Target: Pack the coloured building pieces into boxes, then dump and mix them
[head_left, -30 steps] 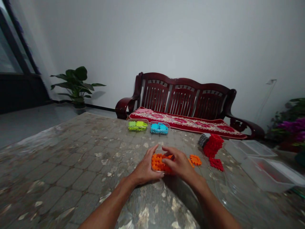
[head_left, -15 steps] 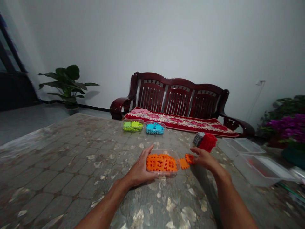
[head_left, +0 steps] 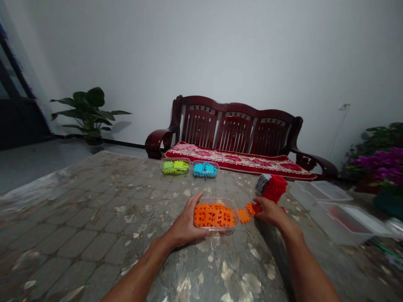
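Observation:
My left hand [head_left: 186, 222] is wrapped around the left end of a clear plastic container [head_left: 220, 230], which rests on the table. Orange interlocking plastic pieces [head_left: 214, 214] fill it. Just off the container's right side, a flat orange square [head_left: 244, 216] with toothed edges lies on the table. Beside that square, my right hand [head_left: 270, 210] pinches another orange piece [head_left: 252, 209] by its right edge; the fingers partly cover it. Behind the right hand sit stacked red pieces [head_left: 276, 187] and grey-black pieces [head_left: 262, 183].
Toward the far edge stand a container of lime-green pieces [head_left: 175, 167] and a container of blue pieces [head_left: 205, 169]. An open translucent box [head_left: 340, 230] and its lid [head_left: 324, 191] lie at the right. A wooden bench [head_left: 236, 130] stands beyond the patterned table [head_left: 94, 218].
My right hand has lowered and its fingers have closed in more over the orange piece, which has turned slightly. The left hand and the container have stayed in place.

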A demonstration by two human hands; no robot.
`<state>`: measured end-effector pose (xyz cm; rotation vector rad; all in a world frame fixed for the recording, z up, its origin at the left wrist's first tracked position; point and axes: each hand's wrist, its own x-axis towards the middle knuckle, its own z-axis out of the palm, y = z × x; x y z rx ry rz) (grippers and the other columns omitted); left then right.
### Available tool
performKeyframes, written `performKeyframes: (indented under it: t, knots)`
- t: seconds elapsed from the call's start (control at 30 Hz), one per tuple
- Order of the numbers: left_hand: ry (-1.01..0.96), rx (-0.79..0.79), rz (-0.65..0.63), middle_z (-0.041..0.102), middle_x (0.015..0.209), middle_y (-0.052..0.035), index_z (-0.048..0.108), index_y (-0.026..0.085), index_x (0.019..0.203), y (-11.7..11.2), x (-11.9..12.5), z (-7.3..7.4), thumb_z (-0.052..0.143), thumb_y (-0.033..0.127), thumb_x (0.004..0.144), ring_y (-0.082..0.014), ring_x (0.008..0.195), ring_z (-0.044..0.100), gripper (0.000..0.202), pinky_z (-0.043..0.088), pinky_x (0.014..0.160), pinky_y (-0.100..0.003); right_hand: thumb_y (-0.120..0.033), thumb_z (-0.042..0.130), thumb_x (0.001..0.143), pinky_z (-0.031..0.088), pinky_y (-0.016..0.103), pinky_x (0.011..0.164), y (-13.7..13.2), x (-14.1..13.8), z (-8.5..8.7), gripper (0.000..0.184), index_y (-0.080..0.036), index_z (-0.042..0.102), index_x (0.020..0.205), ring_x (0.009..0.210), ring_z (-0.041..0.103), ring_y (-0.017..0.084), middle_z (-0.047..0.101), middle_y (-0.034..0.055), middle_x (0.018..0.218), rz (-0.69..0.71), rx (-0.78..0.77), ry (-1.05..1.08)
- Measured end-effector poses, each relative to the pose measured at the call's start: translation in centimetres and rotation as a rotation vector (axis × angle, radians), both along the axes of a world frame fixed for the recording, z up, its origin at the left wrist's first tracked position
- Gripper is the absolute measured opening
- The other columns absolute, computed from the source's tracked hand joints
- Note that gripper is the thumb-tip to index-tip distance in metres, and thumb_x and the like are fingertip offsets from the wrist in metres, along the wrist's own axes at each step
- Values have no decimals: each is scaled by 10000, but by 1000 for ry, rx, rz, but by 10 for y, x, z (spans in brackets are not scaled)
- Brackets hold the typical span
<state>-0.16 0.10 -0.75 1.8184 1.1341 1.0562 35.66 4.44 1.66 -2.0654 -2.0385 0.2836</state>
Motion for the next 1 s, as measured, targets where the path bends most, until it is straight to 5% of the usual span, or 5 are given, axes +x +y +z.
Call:
performKeyframes:
  t: [0.23,0.43,0.87,1.0]
  knots:
    - [12,7,-1,421,1557,-180,319,228,1577,-1,1,3,906,515,647,-376,1418,464,1137,379,1202,-541,-186,667,678,512,410,1010,-12,-40,42,615,-171,664,1293,1134,667,277,711,113,1261,248,151,325]
    - [30,38,-12,398,1569,-174,323,231,1574,1,0,0,896,515,651,-376,1410,466,1123,383,1196,-540,-161,652,726,476,421,1044,-38,-97,65,488,-246,724,1201,1131,652,257,736,63,1195,460,200,259]
    - [15,30,-13,420,1551,-163,340,236,1566,0,0,2,913,477,634,-368,1399,479,1121,384,1199,-537,-122,636,803,505,360,952,-25,-108,37,238,-236,785,951,1002,691,229,783,46,1005,486,183,273]
    - [16,26,-4,412,1563,-170,334,233,1572,0,0,1,908,492,639,-376,1412,467,1126,376,1204,-542,-194,584,845,523,378,959,-12,-76,32,281,-228,791,1032,1023,716,243,787,66,1066,268,231,318]
